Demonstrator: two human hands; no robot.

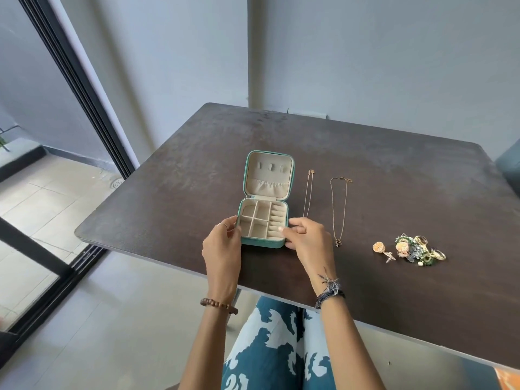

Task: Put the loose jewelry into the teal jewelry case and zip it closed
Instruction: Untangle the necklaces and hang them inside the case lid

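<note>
The teal jewelry case (260,244) lies open on the dark table, its lid (268,174) flat behind the base and its beige compartments bare. My left hand (222,249) grips the base's left side. On the right front corner, my right hand (305,239) holds the base with curled fingers. Two thin gold necklaces lie to the right of the case, one (308,194) close to it and the other (339,209) further right. A pile of earrings and rings (416,249) sits further right, with one orange shell earring (380,247) beside it.
The dark table (365,153) has its near edge running diagonally just below my hands. My patterned blue trousers (275,350) show under it. A sliding glass door frame (84,108) stands to the left, a grey wall behind.
</note>
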